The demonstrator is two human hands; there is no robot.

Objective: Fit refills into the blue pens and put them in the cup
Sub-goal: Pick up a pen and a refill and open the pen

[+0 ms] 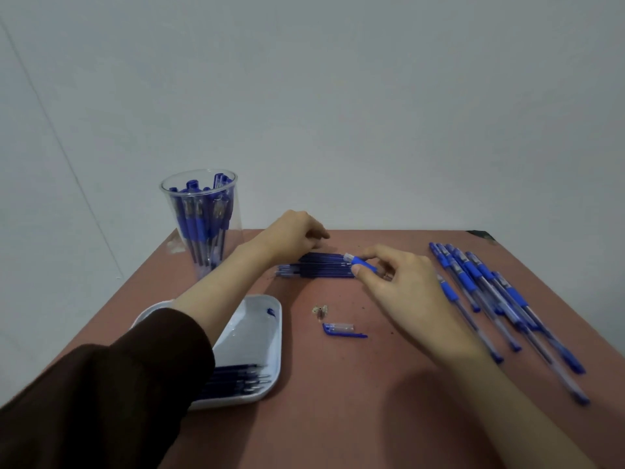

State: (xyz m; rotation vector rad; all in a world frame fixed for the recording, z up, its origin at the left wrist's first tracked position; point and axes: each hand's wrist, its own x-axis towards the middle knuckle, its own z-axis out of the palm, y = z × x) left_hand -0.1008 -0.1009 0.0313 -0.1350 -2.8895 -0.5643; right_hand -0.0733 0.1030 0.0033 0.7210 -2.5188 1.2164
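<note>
Pinching a blue-sleeved clear pen barrel point(363, 264) in right grip point(402, 286) at frame centre, curling left grip point(294, 236) over dark blue refill bundle point(321, 267), cannot tell whether holding one.

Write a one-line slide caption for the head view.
Pen refilling: right hand pinches a blue-grip pen barrel while left hand touches the refill pile; blue pens stand in the clear cup.

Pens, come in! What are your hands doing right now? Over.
Left hand on the refill pile, grip unclear. Right hand pinches a blue pen barrel. Cup part full. Nothing in the way.
</note>
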